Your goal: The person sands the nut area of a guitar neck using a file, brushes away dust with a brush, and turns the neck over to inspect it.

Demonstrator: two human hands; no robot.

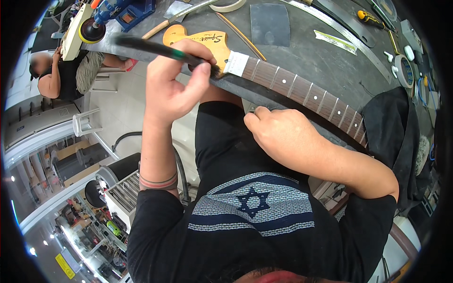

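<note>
A guitar neck (302, 87) with a dark fretboard, pale dot inlays and a light wooden headstock (200, 40) lies across the bench's near edge. My left hand (177, 80) is closed around a black brush (155, 48) with a green band, its far handle end blurred. The dark bristles come down by the headstock, close to white tape (236, 63) at the nut end of the fretboard. Just below the neck, my right hand (278, 134) is closed with its knuckles up. Its fingertips are mostly hidden, so I cannot see what they grip, if anything.
On the grey bench (302, 28) lie a dark abrasive sheet (270, 24), a pencil (240, 36), a long metal ruler (373, 59) and a yellow-handled tool (370, 18). Black cloth (391, 122) bunches at the neck's right end. A blue power tool (111, 12) stands far left, near a seated person (71, 70).
</note>
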